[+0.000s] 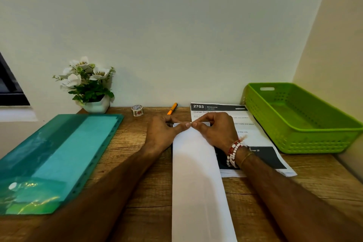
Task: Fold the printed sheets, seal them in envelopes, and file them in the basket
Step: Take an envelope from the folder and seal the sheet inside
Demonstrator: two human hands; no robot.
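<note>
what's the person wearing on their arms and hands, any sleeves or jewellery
Both forearms are bare, no sleeves in view. The right hand has red and white beaded bracelets at its wrist, plus a thin yellowish thread band just behind them. The left hand and its wrist wear nothing that shows; no rings visible on either.

Left grip (166,131) and right grip (215,130) pinch side by side.
</note>
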